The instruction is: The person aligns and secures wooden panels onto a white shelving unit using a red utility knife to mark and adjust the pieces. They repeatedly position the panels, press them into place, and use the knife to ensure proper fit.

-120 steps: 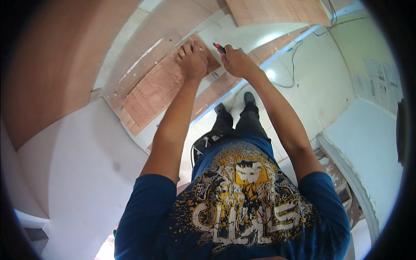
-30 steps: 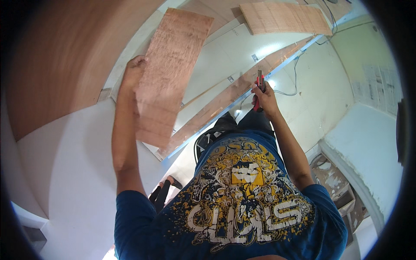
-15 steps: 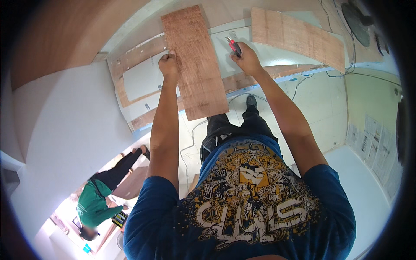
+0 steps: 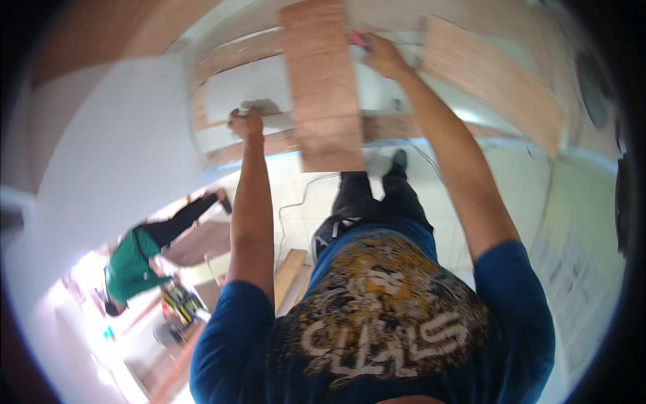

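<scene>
My right hand [image 4: 389, 57] is closed around a red-and-black hand tool [image 4: 358, 38]. Motion blurs its tip, which lies by the right edge of a long brown plywood board [image 4: 324, 94]. That board lies across the pale sheet-topped bench [image 4: 387, 87], with its near end jutting past the bench edge. To the left of the board, apart from it, my left hand [image 4: 246, 125] hovers low over the bench. Its fingers are bent together around a small pale item [image 4: 245, 110], too blurred to name.
A second plywood board [image 4: 488, 74] slants across the bench's right side. A dark round object [image 4: 592, 91] stands at far right. Cables [image 4: 296, 196] trail over the floor. A person in a green shirt [image 4: 131, 266] is at lower left, near a wooden plank [image 4: 291, 275].
My left hand has let go of the board's left edge and come nearer, over the bench. My right hand has moved farther away with the tool. The whole view has shifted.
</scene>
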The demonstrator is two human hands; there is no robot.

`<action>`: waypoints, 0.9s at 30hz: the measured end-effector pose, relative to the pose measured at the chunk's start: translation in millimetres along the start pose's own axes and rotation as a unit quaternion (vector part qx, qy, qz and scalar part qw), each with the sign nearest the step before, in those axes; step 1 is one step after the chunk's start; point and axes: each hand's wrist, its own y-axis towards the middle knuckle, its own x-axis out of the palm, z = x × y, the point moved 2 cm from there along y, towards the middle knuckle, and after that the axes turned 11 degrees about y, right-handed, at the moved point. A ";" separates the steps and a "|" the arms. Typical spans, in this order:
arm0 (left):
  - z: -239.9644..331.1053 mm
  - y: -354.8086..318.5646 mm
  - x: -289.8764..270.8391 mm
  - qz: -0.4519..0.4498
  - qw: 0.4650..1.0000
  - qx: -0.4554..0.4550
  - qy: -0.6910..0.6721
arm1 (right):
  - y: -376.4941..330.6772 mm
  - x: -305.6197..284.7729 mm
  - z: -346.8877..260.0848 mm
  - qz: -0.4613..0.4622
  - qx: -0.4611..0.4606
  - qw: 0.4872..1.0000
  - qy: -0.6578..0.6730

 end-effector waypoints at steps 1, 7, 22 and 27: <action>-18.7 24.8 -8.5 0.021 0.999 -0.010 0.039 | -3.9 -2.6 11.9 0.030 -0.075 0.995 0.056; -109.0 151.4 -6.9 -0.138 0.989 -0.011 0.044 | -40.1 -24.8 -1.0 -0.003 0.097 0.995 -0.005; -108.5 193.0 -29.6 -0.173 0.973 0.001 0.154 | -205.6 -67.4 -0.7 0.136 0.133 0.974 -0.122; -120.8 183.5 -14.7 -0.202 0.976 -0.068 0.046 | -203.2 -79.0 4.3 0.119 0.104 0.981 -0.108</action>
